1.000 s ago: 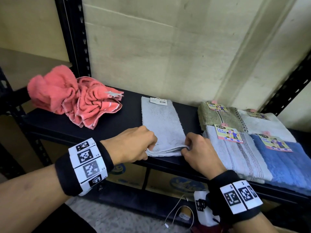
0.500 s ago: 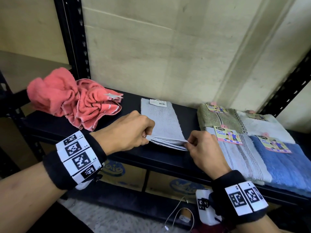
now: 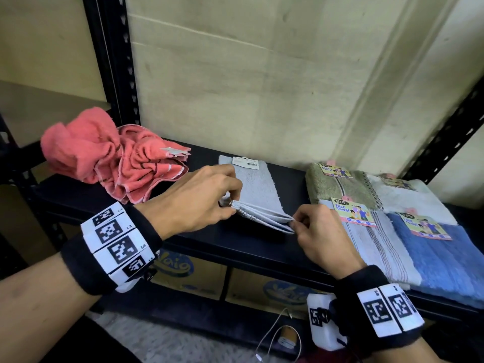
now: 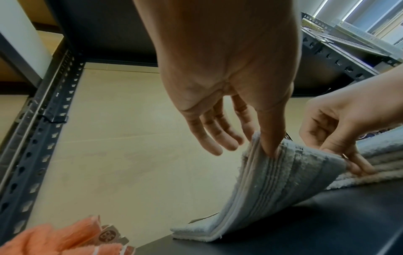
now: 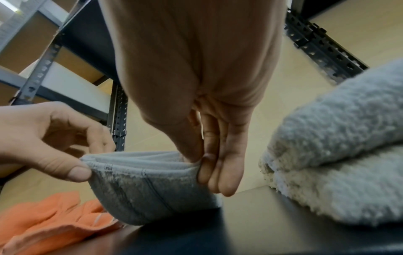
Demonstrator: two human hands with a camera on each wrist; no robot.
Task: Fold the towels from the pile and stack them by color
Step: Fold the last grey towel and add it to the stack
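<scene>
A grey towel, folded into a long strip with a white tag at its far end, lies in the middle of the black shelf. My left hand pinches its near left corner, and my right hand pinches its near right corner. Both hold the near edge lifted off the shelf. In the left wrist view the grey towel rises from the shelf to my left hand. In the right wrist view my right hand pinches the grey towel. A crumpled pink towel pile sits at the left.
Folded towels lie at the right: an olive one, a white one, a grey striped one and a blue one, with paper labels. A black shelf post stands behind the pink pile. Cardboard boxes sit on the shelf below.
Both hands have lifted the grey towel's near edge off the shelf and carried it away from me, toward the wall. A second ago that edge lay flat at the shelf's front.
</scene>
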